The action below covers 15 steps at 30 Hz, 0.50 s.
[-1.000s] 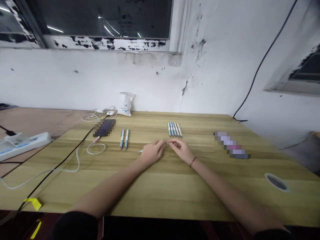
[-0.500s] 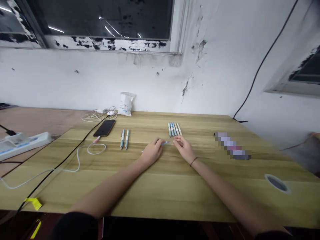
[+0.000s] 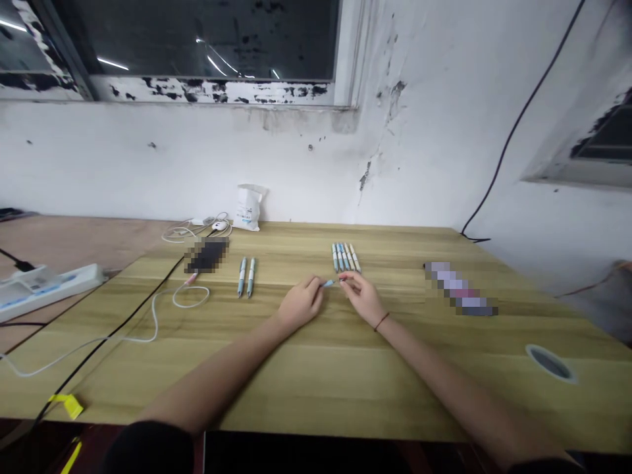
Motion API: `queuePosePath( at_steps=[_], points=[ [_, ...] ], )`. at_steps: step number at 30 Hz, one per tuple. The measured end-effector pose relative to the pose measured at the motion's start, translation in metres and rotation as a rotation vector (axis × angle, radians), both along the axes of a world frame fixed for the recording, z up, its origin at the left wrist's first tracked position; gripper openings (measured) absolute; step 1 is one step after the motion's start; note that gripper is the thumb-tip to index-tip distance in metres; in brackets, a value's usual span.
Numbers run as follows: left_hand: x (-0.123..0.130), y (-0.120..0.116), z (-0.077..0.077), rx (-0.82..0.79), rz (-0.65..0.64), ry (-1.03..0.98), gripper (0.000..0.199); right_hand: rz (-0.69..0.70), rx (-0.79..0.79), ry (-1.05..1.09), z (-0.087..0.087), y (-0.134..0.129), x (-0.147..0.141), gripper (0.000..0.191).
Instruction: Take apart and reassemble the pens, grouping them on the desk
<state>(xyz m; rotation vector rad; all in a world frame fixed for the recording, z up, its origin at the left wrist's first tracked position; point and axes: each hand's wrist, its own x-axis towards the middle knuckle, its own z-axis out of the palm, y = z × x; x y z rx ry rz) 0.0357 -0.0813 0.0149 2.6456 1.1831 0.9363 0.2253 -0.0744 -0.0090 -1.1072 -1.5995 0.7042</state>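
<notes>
My left hand [image 3: 300,305] rests on the table with its fingers closed around a light blue pen [image 3: 328,283], whose end sticks out to the right. Facing it, my right hand [image 3: 365,297] pinches a small dark piece [image 3: 342,280] at its fingertips, too small to identify. A narrow gap separates the piece from the pen's end. Just beyond my right hand lies a row of several pens [image 3: 340,257] in blue and cream tones, side by side. Two more light blue pens [image 3: 251,276] lie parallel to the left of my left hand.
Farther left lie a blurred-out dark phone [image 3: 207,255], a white cable [image 3: 155,316] and a power strip [image 3: 59,288]. A white packet [image 3: 248,207] stands against the wall. To the right are a pixelated long item [image 3: 459,288] and a round cable hole [image 3: 550,363] in the tabletop.
My right fingers have shifted slightly, and a small dark piece now shows between them. More of the pen's blue end is visible. The pens on the table stay put.
</notes>
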Motion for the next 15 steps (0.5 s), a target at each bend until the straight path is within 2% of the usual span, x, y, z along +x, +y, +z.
queuePosePath(
  at_steps=[7,15],
  points=[
    [-0.0004,0.0012,-0.0006,-0.016,-0.016,0.016,0.021,0.032,0.033,-0.057,0.0001,-0.0011,-0.0012,0.02],
    [-0.0018,0.0032,-0.0035,0.033,-0.062,0.009,0.023,0.009,0.115,-0.254,0.0058,-0.0034,0.0009,0.018]
  ],
)
